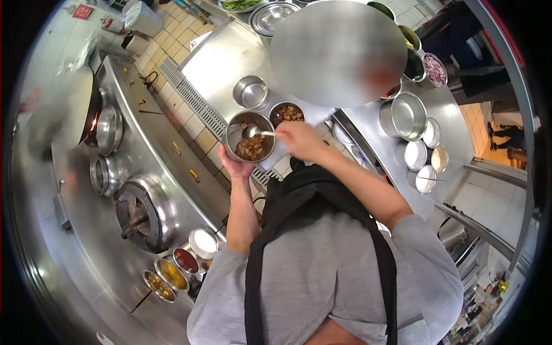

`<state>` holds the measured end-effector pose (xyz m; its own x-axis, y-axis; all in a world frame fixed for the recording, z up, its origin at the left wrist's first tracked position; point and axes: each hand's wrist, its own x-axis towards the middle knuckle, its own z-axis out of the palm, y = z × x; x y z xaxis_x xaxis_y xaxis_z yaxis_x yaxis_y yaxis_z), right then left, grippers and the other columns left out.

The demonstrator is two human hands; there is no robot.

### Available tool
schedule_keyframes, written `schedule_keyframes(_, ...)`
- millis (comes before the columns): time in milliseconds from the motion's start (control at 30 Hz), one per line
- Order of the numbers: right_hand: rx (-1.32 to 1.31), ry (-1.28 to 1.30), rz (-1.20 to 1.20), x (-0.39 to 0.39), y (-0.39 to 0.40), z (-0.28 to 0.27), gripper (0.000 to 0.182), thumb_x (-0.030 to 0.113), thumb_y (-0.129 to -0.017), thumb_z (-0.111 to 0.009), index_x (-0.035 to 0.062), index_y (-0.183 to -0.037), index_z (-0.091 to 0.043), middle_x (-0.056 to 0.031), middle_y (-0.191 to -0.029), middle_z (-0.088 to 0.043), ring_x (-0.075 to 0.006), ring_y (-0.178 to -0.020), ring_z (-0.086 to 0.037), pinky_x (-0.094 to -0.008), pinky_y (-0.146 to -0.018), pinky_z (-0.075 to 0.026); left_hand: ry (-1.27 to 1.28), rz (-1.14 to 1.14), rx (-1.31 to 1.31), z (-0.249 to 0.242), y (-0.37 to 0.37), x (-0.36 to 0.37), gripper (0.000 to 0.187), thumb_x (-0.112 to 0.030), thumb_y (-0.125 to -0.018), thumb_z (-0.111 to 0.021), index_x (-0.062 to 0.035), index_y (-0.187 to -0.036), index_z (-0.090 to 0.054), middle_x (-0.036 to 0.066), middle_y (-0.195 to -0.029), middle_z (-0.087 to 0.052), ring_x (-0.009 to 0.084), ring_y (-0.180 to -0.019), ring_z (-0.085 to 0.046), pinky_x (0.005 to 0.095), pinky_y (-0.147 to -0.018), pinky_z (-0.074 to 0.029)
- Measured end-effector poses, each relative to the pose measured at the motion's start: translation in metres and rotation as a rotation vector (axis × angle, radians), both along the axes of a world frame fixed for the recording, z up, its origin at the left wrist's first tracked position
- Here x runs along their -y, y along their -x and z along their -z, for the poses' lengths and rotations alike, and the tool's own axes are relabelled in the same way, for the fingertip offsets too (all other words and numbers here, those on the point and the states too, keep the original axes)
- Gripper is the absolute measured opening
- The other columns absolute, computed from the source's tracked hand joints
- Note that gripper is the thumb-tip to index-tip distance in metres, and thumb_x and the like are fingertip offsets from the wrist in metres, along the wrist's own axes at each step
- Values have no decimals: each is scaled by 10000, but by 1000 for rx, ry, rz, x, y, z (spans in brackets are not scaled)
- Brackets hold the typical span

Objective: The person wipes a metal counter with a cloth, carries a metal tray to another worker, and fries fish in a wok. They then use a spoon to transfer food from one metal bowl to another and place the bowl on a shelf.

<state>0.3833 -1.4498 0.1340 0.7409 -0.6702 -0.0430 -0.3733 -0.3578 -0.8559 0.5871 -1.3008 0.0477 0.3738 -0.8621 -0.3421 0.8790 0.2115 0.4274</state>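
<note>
My left hand [236, 165] is wrapped round the lower side of a steel bowl [233, 138], which is tilted toward me. Brown cooked pieces [251, 150] lie in its lower part. In my right hand [300, 142] is a metal spoon [253, 131], its head inside the bowl above the pieces. Just beyond, a second steel bowl [276, 122] with similar brown pieces stands on the steel counter. An empty-looking steel pot [251, 92] stands behind them.
A stove with a burner [138, 215] runs along the left, with sauce bowls [171, 273] near its front edge. On the right counter are a large pot [403, 117] and several small bowls [415, 155]. A blurred oval hides part of the back counter.
</note>
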Motion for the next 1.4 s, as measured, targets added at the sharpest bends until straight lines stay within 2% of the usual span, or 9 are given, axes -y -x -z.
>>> schedule_keyframes(167, -137, 132, -374, -38, -10, 28, 187, 168, -874, -597, 44, -916, -730, -184, -920, -725, -427, -892, -685, -525, -798, -530, -61, 24, 58, -3, 5, -23, 797, -613, -936, -462, -60, -1509, -479, 173, -1525, -514, 389, -1390, -493, 573, -1175, -375)
schedule_keyframes(267, -154, 119, -231, -39, 5, 45, 179, 154, -883, -583, 34, -855, -713, -185, -898, -720, -419, -880, -689, -530, -790, -528, -83, 32, -16, 4, 2, -41, 795, -613, -937, -459, -68, -1515, -475, 168, -1533, -507, 393, -1401, -482, 569, -1175, -381)
schedule_keyframes(300, -147, 140, -229, -35, 6, 32, 188, 164, -915, -607, 43, -982, -733, -173, -956, -721, -398, -918, -689, -501, -790, -541, -128, 24, 6, 7, 1, -42, 795, -630, -936, -457, -81, -1510, -484, 164, -1524, -516, 393, -1385, -492, 568, -1164, -393)
schedule_keyframes(433, 98, -38, -34, -31, -20, -25, 197, 186, -902, -591, 34, -886, -715, -216, -884, -702, -436, -887, -675, -539, -796, -525, -118, -7, 10, 4, 3, -32, 760, -647, -945, -444, -112, -1478, -529, 153, -1482, -552, 382, -1338, -523, 563, -1143, -411)
schedule_keyframes(567, -234, 84, -390, -32, -27, -27, 181, 156, -842, -602, 38, -900, -726, -241, -865, -714, -429, -867, -702, -533, -789, -544, -92, -19, -43, 1, 0, -21, 736, -643, -952, -443, -124, -1465, -546, 133, -1485, -555, 368, -1345, -521, 555, -1148, -410)
schedule_keyframes(767, -74, 158, -132, -22, -28, -53, 176, 144, -880, -575, 10, -835, -680, -239, -808, -696, -454, -807, -677, -553, -747, -529, -96, -132, -54, 35, -15, -23, 774, -666, -923, -533, -84, -1431, -564, 148, -1431, -592, 366, -1298, -556, 556, -1114, -440)
schedule_keyframes(1133, -96, 125, 87, -21, -64, -31, 205, 146, -931, -541, -8, -942, -676, -316, -788, -675, -488, -782, -691, -579, -739, -544, 65, 27, -121, -13, 5, 13, 616, -552, -1008, -479, -108, -1423, -580, 132, -1438, -603, 333, -1311, -570, 509, -1156, -416)
schedule_keyframes(1300, -325, 136, -325, -11, -29, -42, 164, 93, -819, -605, 11, -854, -742, -248, -916, -731, -437, -905, -709, -520, -816, -558, 46, 79, -33, -17, -7, 17, 684, -584, -959, -522, -86, -1425, -570, 154, -1428, -601, 358, -1313, -557, 536, -1129, -431)
schedule_keyframes(1400, -282, 200, -201, 15, -8, -37, 201, 153, -894, -591, 49, -948, -754, -230, -872, -720, -434, -866, -696, -528, -783, -537, -58, 134, 81, -2, -20, 18, 768, -631, -902, -560, -76, -1433, -556, 142, -1443, -587, 364, -1321, -542, 555, -1125, -421)
